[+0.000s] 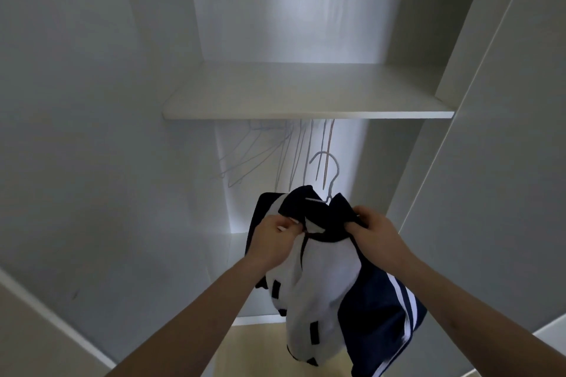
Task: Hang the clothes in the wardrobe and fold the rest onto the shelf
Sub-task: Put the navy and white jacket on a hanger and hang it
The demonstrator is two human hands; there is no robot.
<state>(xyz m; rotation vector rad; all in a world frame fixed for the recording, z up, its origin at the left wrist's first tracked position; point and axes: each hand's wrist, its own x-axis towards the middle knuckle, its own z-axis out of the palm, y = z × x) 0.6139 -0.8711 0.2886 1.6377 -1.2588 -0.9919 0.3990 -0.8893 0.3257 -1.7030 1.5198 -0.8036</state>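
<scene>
Hands at the collar of a navy-and-white jacket (327, 285), held up before the open wardrobe (92, 101). Left hand (272, 239) pinches the collar's left side, fingers curled into the cloth; right hand (376, 232) grips the right side. Jacket hangs below both hands, white-striped sleeve at right. Hanger (329, 174) hook rises from the collar between the hands, under the shelf (306, 95). Bare wire hangers (269, 150) hang below the shelf, behind the jacket.

Two bare forearms, sleeveless to the frame's edge, end in the person's left hand (273, 239) and right hand (377, 232); no rings, watch or gloves are worn; fingernails appear pale.
</scene>
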